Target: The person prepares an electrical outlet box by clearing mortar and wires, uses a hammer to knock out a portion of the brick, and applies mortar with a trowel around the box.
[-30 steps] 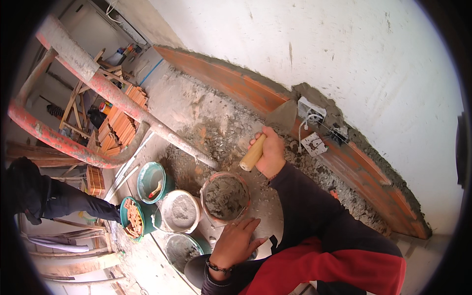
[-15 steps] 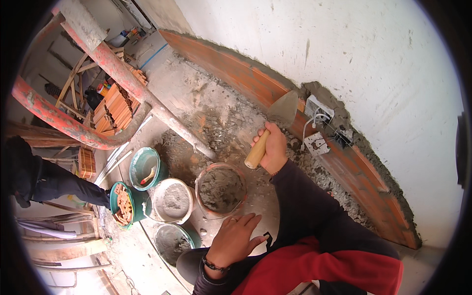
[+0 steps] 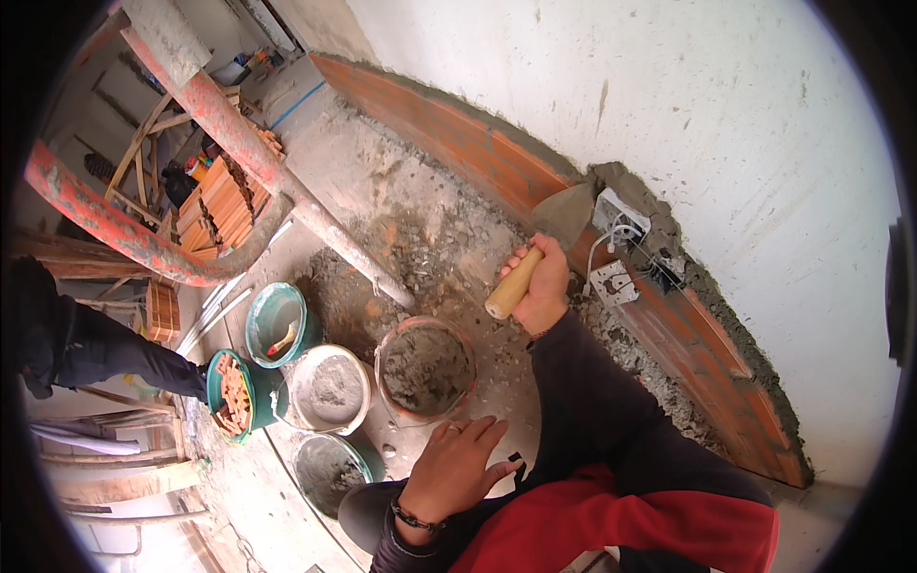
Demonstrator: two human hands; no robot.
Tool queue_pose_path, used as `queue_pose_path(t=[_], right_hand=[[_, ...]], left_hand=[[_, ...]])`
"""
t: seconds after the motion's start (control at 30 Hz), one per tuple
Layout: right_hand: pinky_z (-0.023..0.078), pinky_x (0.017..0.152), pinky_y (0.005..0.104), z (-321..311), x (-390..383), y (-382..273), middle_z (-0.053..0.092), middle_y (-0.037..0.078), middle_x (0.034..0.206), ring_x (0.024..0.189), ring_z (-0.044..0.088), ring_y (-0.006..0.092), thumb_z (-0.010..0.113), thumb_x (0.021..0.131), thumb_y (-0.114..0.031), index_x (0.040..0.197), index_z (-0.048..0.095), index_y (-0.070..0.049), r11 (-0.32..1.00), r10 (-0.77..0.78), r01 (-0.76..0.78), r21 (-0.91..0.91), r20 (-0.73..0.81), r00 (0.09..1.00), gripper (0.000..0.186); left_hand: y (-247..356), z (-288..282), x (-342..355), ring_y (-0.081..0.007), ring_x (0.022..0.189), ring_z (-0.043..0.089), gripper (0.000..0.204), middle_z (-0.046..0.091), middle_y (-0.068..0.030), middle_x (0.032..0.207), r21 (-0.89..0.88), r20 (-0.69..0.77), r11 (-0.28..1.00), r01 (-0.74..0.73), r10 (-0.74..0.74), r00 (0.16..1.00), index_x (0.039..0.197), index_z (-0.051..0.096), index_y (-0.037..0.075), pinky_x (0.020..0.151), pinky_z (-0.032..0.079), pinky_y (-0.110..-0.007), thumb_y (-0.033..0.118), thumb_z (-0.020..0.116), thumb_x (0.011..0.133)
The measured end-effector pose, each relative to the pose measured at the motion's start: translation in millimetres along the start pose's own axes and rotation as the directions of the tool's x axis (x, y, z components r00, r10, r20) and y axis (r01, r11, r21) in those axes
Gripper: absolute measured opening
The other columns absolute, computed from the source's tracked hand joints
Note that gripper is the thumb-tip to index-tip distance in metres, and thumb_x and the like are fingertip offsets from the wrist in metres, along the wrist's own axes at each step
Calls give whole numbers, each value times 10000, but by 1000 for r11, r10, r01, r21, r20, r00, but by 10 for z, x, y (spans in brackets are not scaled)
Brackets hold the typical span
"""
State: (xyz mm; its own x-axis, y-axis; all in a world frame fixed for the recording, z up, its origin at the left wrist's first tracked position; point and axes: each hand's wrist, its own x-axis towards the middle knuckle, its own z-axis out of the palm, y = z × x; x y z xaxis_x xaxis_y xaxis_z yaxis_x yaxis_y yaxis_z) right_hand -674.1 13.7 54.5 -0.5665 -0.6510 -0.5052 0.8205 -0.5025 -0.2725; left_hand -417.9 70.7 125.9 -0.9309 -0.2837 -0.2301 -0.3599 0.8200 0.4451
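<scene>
Wood-handled trowel (image 3: 565,212) in outstretched right hand (image 3: 545,288); left hand (image 3: 449,473) palm down.

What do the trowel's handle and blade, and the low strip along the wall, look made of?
Handle: probably wood, smooth, pale tan. Blade: likely metal, thin, flat, dull grey, possibly dirtied. Strip: apparently fired clay, matte, from its orange jointed blocks.
</scene>
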Motion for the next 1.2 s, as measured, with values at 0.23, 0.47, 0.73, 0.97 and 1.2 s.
queue_pose_path(t=[0.23,0.47,0.73,0.97,1.2], right_hand=[[470,600,391,-112,66,43,512,31,771,644,521,198,553,959,-243,960,445,-138,990,-58,55,-127,-16,998,151],[462,535,357,-256,-227,199,523,33,766,581,524,178,523,999,-221,981,470,-129,863,-53,66,-501,41,998,107],[485,549,357,-1233,-605,277,569,52,716,570,575,183,584,969,-205,989,548,-94,207,144,306,-929,338,930,118],[515,677,518,-1442,-593,124,699,162,863,758,670,408,620,865,-148,1012,608,-46,-484,443,735,-476,591,674,180],[535,695,509,-1335,-416,144,711,166,889,801,692,400,632,853,-148,1058,627,-57,-587,601,730,-350,415,683,225]], left_hand=[[8,-4,-8,-378,1170,593,567,613,-161,1310,-1,28,1000,28,-28,999,1345,579,54,1049,423,-462,430,667,929],[-6,-1,-27,-376,1188,584,577,609,-159,1325,-18,17,999,45,-45,999,1351,578,56,1053,418,-457,435,670,926],[38,-13,-74,-344,1197,578,531,624,-142,1294,-113,50,993,-12,18,999,1283,582,46,1061,405,-470,412,683,912],[96,-14,-118,-320,1213,568,558,616,-128,1308,-85,77,996,35,-29,997,1323,572,50,1076,380,-466,419,673,916],[104,52,-101,-310,1201,571,531,626,-116,1253,-88,9,995,44,-43,999,1269,589,56,1063,385,-455,414,696,891]])
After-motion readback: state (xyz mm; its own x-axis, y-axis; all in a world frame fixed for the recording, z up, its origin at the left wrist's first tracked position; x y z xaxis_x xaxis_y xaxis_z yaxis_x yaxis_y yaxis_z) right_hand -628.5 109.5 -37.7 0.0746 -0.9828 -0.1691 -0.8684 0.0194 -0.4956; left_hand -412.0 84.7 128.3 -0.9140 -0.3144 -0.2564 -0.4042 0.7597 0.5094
